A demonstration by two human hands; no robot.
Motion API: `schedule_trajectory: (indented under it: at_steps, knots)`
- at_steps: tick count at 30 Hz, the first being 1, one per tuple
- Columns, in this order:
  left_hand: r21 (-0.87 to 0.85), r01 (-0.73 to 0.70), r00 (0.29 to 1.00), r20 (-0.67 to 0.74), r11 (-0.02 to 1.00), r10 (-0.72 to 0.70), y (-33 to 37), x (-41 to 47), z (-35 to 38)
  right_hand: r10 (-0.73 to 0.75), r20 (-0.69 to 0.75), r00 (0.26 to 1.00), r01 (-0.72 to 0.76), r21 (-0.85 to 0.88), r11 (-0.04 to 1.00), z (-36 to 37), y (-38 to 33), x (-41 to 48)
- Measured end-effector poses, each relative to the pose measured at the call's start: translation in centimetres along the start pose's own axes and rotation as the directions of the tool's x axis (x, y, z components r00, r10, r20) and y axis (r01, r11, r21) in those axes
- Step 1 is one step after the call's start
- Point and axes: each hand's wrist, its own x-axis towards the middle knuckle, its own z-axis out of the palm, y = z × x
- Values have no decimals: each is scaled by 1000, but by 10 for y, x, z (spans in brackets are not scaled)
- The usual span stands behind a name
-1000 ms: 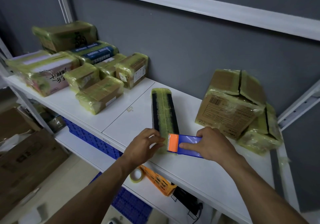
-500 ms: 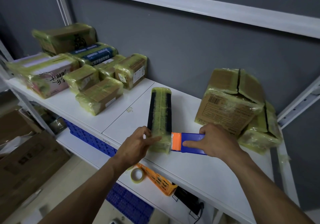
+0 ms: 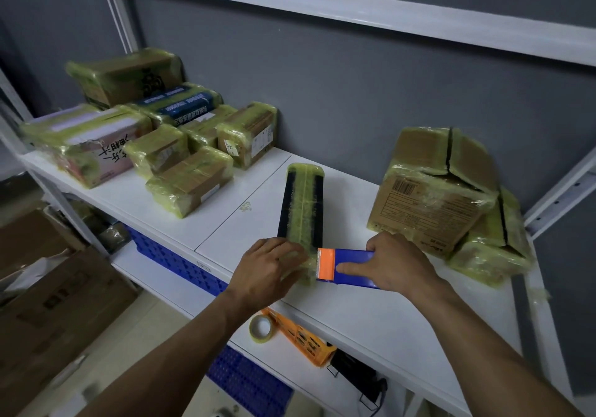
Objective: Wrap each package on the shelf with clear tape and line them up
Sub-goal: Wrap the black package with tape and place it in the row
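A long, narrow package point(image 3: 301, 204) lies on the smooth white shelf point(image 3: 225, 223), pointing away from the person, its dark sides showing through a wrinkled, yellowish skin of clear tape. The left hand point(image 3: 267, 268) rests over the package's near end, fingers nearly straight and laid flat on the top, a little blurred. The right hand point(image 3: 396, 265), just right of the package, holds a boxy blue plastic dispenser point(image 3: 351, 263): the forefinger lies straight along its side and the other fingers curl round its back. The dispenser's orange head touches the package's near right edge. Left of the package and well apart sits a cluster of small cardboard boxes point(image 3: 190, 184), all glossy and crinkled with the same tape. Right of it a bigger brown carton point(image 3: 425, 204) with a barcode leans against other wrapped boxes. Below the package, on the lower shelf, a tape roll point(image 3: 262, 328) lies beside an orange dispenser point(image 3: 300, 336). A second ago the package slanted with its far end leftward; now it lies straighter. In the last half second the left hand has slid from the package's left side onto its top, while the right hand and dispenser have hardly shifted.
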Motion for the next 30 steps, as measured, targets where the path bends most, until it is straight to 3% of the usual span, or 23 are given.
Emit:
schedule_trajectory:
  at_steps: [9,19,30]
  knots:
    - [76,-33,997,75,997,27,-16,4,-9,15,-44,999,-11,92,996,4,-3,-8]
    - [30,70,993,96,997,-72,-19,-1,-10,-1,-92,996,10,101,995,-6,6,-14]
    - [52,134,984,108,990,-139,2,4,-2,21,-41,999,-17,96,995,4,7,-5]
